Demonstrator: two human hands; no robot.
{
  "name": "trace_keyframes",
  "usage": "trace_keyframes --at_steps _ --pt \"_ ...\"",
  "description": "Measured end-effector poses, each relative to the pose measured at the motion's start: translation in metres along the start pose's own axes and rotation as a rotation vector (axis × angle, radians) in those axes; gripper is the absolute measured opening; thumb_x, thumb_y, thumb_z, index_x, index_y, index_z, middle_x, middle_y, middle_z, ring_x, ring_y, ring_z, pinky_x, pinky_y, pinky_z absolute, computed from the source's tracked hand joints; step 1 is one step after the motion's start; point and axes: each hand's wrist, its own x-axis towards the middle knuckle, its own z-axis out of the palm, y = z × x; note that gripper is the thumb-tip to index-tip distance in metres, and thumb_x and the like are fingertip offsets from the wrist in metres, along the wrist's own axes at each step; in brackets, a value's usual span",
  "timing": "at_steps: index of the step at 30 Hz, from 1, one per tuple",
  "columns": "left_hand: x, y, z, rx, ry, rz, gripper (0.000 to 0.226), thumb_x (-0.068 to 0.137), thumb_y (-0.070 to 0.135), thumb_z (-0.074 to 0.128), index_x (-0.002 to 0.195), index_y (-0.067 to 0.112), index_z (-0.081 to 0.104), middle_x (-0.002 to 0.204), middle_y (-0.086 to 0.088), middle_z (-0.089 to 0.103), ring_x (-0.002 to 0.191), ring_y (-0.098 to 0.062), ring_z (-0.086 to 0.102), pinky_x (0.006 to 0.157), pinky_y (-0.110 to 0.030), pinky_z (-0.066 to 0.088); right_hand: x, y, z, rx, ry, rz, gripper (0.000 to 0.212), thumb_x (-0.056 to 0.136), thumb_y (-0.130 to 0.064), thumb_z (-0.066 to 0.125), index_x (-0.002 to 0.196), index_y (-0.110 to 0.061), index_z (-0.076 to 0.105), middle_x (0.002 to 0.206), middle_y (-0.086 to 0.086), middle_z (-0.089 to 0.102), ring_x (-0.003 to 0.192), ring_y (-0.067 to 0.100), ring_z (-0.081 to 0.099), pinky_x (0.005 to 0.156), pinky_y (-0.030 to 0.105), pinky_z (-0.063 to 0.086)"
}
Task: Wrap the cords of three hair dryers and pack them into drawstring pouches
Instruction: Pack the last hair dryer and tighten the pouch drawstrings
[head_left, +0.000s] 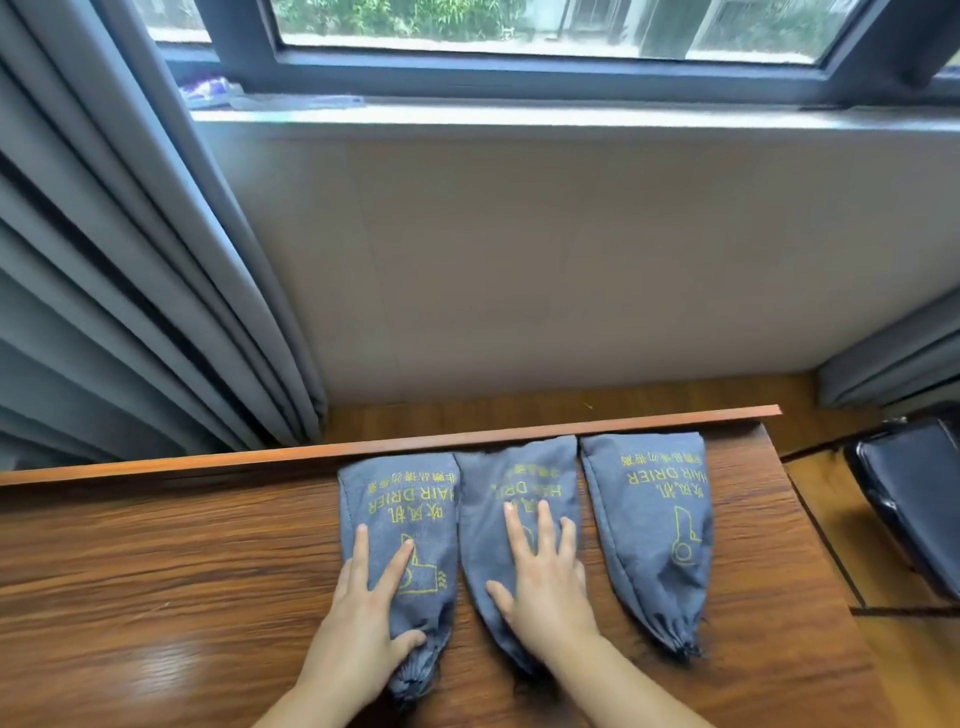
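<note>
Pouches sit three in a row on the wooden table (156, 571), their closed ends against its raised back rail (208, 460) and their cinched necks toward the person. The left hand (363, 592) lies flat with straight fingers on the left pouch (400, 499), thumb near the gathered neck; the right hand (545, 571) presses spread, straight fingers on the middle pouch (519, 467); neither grips anything. The right pouch (649, 519) lies untouched beside them, its neck drawn tight. All three bulge as if filled, so packing looks finished, though no dryer or cord is visible. Risks are small: pressing or sliding could nudge a pouch against its neighbour, and a loosely drawn neck, hidden under the hands, might open when lifted.
</note>
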Motion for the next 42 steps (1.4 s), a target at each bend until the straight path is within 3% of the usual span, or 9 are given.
trace_keyframes --at_steps 5,8,10,14,17,20,23,31,42 --pt "-0.001 -0.008 -0.003 0.003 0.036 -0.010 0.106 0.080 0.053 0.075 0.152 0.052 -0.003 0.157 0.005 -0.038 0.154 -0.020 -0.002 0.116 -0.030 0.032 -0.001 -0.022 -0.010 0.071 -0.067 -0.214 0.084 0.094 -0.060 0.045 0.156 -0.038 -0.008 0.166 0.003 -0.014 0.152 0.033 -0.005 0.121 0.048 0.021" --pt "-0.001 -0.011 -0.007 0.017 0.044 -0.016 0.107 0.080 0.052 0.075 0.153 0.050 -0.003 0.157 0.005 -0.037 0.154 -0.021 -0.003 0.115 -0.031 0.035 0.007 0.001 -0.030 0.112 0.152 -0.182 0.071 0.093 -0.061 0.041 0.156 -0.035 0.019 0.164 0.006 0.017 0.151 0.030 0.017 0.116 0.051 0.031" --pt "-0.001 -0.009 -0.008 0.011 0.037 -0.021 0.107 0.080 0.052 0.075 0.154 0.049 -0.003 0.158 0.004 -0.036 0.154 -0.021 -0.003 0.115 -0.030 0.035 0.013 0.032 -0.046 0.065 0.329 -0.024 0.070 0.088 -0.065 0.044 0.150 -0.031 0.037 0.157 0.009 0.034 0.146 0.037 0.028 0.108 0.059 0.038" --pt "0.001 -0.005 -0.007 0.005 0.038 -0.036 0.108 0.079 0.053 0.076 0.154 0.047 -0.001 0.158 0.003 -0.036 0.154 -0.022 -0.003 0.117 -0.032 0.032 0.021 0.115 -0.069 0.049 0.220 0.410 0.094 0.082 -0.078 0.048 0.157 -0.037 0.008 0.165 0.011 0.002 0.149 0.044 0.000 0.114 0.064 0.019" --pt "0.001 -0.004 -0.005 0.003 0.037 -0.049 0.107 0.080 0.051 0.076 0.155 0.046 0.000 0.158 0.002 -0.036 0.154 -0.023 -0.002 0.117 -0.033 0.033 0.021 0.155 -0.065 0.282 0.098 0.523 0.109 0.076 -0.078 0.059 0.155 -0.041 -0.006 0.165 0.010 -0.011 0.149 0.044 0.001 0.115 0.062 0.022" --pt "0.002 -0.001 -0.004 0.000 0.038 -0.070 0.106 0.081 0.049 0.076 0.155 0.046 0.001 0.159 0.001 -0.035 0.154 -0.024 -0.003 0.118 -0.034 0.029 0.020 0.154 -0.050 0.462 0.052 0.461 0.113 0.076 -0.069 0.067 0.154 -0.042 -0.010 0.164 0.014 -0.009 0.142 0.043 0.032 0.112 0.053 0.035" --pt "0.000 -0.002 -0.001 -0.017 0.031 -0.090 0.104 0.081 0.047 0.077 0.154 0.047 0.003 0.160 0.000 -0.033 0.153 -0.025 0.000 0.120 -0.035 0.026 0.016 0.134 -0.040 0.410 0.066 0.402 0.112 0.076 -0.071 0.066 0.154 -0.042 -0.009 0.164 0.015 -0.010 0.135 0.041 0.043 0.106 0.048 0.041" --pt "0.002 -0.007 -0.004 -0.048 -0.005 -0.113 0.103 0.079 0.047 0.078 0.152 0.052 0.006 0.161 -0.002 -0.029 0.153 -0.028 0.004 0.120 -0.038 0.026 0.002 0.061 -0.025 0.286 -0.059 0.129 0.133 0.065 -0.073 0.074 0.151 -0.042 -0.022 0.159 0.016 -0.030 0.141 0.037 0.037 0.107 0.045 0.042" --pt "-0.002 -0.021 -0.010 -0.044 0.012 -0.119 0.099 0.080 0.044 0.078 0.153 0.050 0.011 0.164 -0.005 -0.021 0.151 -0.028 0.019 0.117 -0.036 0.031 -0.003 0.037 -0.023 0.191 -0.050 0.041 0.137 0.062 -0.068 0.080 0.150 -0.044 -0.023 0.153 0.016 -0.041 0.140 0.041 0.034 0.106 0.046 0.042"
